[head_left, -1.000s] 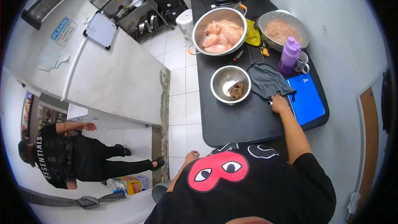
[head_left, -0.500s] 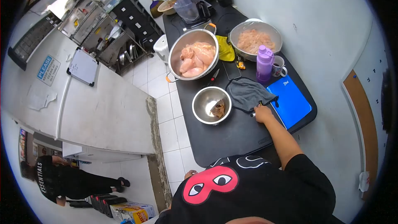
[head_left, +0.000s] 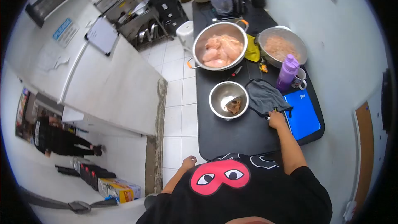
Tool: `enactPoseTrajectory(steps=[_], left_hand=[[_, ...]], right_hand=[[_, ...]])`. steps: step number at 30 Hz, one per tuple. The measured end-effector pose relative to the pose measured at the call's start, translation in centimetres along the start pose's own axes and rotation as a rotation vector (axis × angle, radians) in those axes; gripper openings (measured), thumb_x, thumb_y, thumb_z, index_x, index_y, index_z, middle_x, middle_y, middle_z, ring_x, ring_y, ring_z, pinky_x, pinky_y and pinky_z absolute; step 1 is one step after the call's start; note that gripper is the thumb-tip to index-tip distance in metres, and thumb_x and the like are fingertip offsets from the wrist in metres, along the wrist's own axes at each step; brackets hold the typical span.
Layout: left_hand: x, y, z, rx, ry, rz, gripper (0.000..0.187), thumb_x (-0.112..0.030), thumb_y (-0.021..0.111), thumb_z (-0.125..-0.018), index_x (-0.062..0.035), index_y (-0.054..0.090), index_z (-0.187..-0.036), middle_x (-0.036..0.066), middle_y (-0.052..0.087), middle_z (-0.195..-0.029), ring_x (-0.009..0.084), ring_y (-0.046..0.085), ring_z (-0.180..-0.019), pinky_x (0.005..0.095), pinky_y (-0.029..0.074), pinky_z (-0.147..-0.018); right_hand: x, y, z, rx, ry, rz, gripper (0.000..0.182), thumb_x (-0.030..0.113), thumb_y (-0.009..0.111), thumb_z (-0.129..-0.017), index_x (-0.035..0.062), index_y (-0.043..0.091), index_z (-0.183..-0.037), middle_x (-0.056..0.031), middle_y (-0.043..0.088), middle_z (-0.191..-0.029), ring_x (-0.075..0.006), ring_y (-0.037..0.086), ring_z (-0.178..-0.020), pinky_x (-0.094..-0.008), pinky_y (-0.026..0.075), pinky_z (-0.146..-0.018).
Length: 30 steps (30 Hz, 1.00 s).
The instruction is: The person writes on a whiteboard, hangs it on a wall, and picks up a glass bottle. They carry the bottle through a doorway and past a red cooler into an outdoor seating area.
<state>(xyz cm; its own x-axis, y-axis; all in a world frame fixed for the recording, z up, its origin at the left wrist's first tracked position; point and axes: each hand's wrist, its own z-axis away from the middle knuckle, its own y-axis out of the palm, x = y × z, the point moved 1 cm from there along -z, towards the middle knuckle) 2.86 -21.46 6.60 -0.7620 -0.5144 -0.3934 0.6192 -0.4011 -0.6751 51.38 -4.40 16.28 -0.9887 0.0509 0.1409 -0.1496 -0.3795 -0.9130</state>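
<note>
My right hand [head_left: 277, 120] is closed on the table beside a grey cloth [head_left: 264, 95] with dark cords. A slim marker [head_left: 268, 118] with a pale end sticks out from under its fingers. A blue notebook [head_left: 304, 114] lies just right of that hand. My left hand [head_left: 189, 161] hangs by the table's near left edge, fingers curled; whatever is inside, if anything, is hidden. Left of the cloth stands a steel bowl [head_left: 217, 110] with a brown, crumpled piece [head_left: 234, 105] in it.
On the black table [head_left: 240, 141] stand a colander [head_left: 200, 60] of raw chicken, a covered bowl [head_left: 304, 49] of sliced meat, a purple bottle [head_left: 287, 74], a mug [head_left: 300, 81], a red-handled knife [head_left: 236, 72] and a food processor [head_left: 223, 2]. Another person [head_left: 56, 137] stands at far left.
The view has swung, so the table appears further right. My left hand and forearm now show beside my body. My right hand stays beside the cloth and notebook.
</note>
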Motion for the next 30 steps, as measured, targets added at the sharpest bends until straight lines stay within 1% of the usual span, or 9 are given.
enactPoseTrajectory(steps=[7, 13, 15, 17, 20, 23, 24, 27, 30], left_hand=[[2.9, 1.5, 1.0, -0.032, 0.032, -0.026, 0.034, -0.033, 0.055, -0.077, -0.0072, 0.060, -0.099, 0.017, 0.060, -0.098, 0.0317, 0.056, -0.095, 0.0377, 0.044, -0.083], [6.3, 3.1, 2.5, -0.134, 0.003, 0.044, 0.033, -0.034, 0.056, -0.078, -0.0088, 0.060, -0.097, 0.017, 0.062, -0.092, 0.0324, 0.059, -0.088, 0.0388, 0.046, -0.079], [7.7, 3.4, 2.8, -0.131, 0.032, 0.014, 0.032, -0.034, 0.056, -0.078, -0.0089, 0.060, -0.098, 0.017, 0.062, -0.093, 0.0320, 0.058, -0.090, 0.0386, 0.046, -0.079], [7.6, 2.4, 4.1, -0.034, -0.122, 0.096, 0.036, -0.034, 0.056, -0.076, -0.0068, 0.060, -0.099, 0.018, 0.060, -0.100, 0.0319, 0.056, -0.096, 0.0380, 0.043, -0.084], [10.8, 2.7, 3.6, 0.008, -0.116, 0.150, 0.037, -0.033, 0.057, -0.074, -0.0064, 0.060, -0.099, 0.019, 0.060, -0.099, 0.0316, 0.057, -0.094, 0.0371, 0.044, -0.083], [14.7, 2.3, 1.6, 0.026, -0.131, 0.295, 0.037, -0.033, 0.057, -0.075, -0.0062, 0.060, -0.099, 0.019, 0.061, -0.095, 0.0307, 0.058, -0.091, 0.0359, 0.045, -0.081], [15.6, 1.3, 1.2, -0.028, -0.076, 0.166, 0.035, -0.032, 0.056, -0.075, -0.0065, 0.060, -0.099, 0.018, 0.062, -0.090, 0.0297, 0.060, -0.087, 0.0356, 0.046, -0.079], [14.4, -5.2, 3.6, -0.041, -0.199, 0.314, 0.032, -0.030, 0.056, -0.076, -0.0066, 0.060, -0.098, 0.018, 0.062, -0.088, 0.0303, 0.059, -0.086, 0.0362, 0.046, -0.077], [23.6, -5.1, 0.4, -0.184, -0.095, 0.233, 0.030, -0.029, 0.057, -0.076, -0.0056, 0.060, -0.095, 0.018, 0.062, -0.086, 0.0305, 0.059, -0.084, 0.0370, 0.046, -0.076]], right_hand=[[0.0, 0.5, -0.5, -0.040, -0.080, 0.051, 0.045, 0.009, 0.053, -0.072, 0.0050, 0.048, -0.117, -0.0182, 0.049, -0.118, -0.0324, 0.051, -0.104, -0.0378, 0.042, -0.087], [-0.1, 1.0, -0.6, -0.046, -0.080, 0.122, 0.051, 0.010, 0.052, -0.072, 0.0040, 0.043, -0.121, -0.0206, 0.046, -0.121, -0.0335, 0.052, -0.102, -0.0390, 0.042, -0.088], [0.0, 0.6, -0.4, -0.001, -0.046, 0.130, 0.054, 0.008, 0.052, -0.071, 0.0049, 0.041, -0.124, -0.0223, 0.042, -0.125, -0.0350, 0.052, -0.102, -0.0391, 0.042, -0.087], [-0.3, 2.1, -1.4, -0.002, -0.020, 0.127, 0.056, 0.007, 0.052, -0.071, 0.0059, 0.040, -0.125, -0.0228, 0.040, -0.126, -0.0360, 0.052, -0.101, -0.0389, 0.042, -0.087], [-0.4, 3.4, -1.0, -0.140, 0.018, 0.107, 0.051, 0.011, 0.052, -0.071, 0.0057, 0.046, -0.121, -0.0215, 0.049, -0.117, -0.0333, 0.054, -0.099, -0.0389, 0.042, -0.087], [2.5, 1.3, 1.6, -0.062, 0.202, -0.066, 0.051, 0.009, 0.052, -0.072, 0.0061, 0.045, -0.123, -0.0233, 0.047, -0.119, -0.0345, 0.052, -0.103, -0.0377, 0.040, -0.090], [2.3, 2.0, 2.0, -0.147, 0.196, -0.129, 0.043, 0.009, 0.052, -0.073, 0.0042, 0.052, -0.115, -0.0230, 0.053, -0.111, -0.0338, 0.052, -0.102, -0.0375, 0.041, -0.089], [3.0, 2.3, 3.5, -0.335, 0.414, -0.347, 0.036, 0.009, 0.053, -0.073, 0.0023, 0.057, -0.108, -0.0230, 0.056, -0.105, -0.0351, 0.054, -0.098, -0.0382, 0.043, -0.085], [7.7, -0.9, 5.9, -0.562, 0.426, -0.283, 0.029, 0.009, 0.053, -0.074, 0.0003, 0.059, -0.101, -0.0223, 0.059, -0.096, -0.0360, 0.057, -0.091, -0.0395, 0.044, -0.080]])
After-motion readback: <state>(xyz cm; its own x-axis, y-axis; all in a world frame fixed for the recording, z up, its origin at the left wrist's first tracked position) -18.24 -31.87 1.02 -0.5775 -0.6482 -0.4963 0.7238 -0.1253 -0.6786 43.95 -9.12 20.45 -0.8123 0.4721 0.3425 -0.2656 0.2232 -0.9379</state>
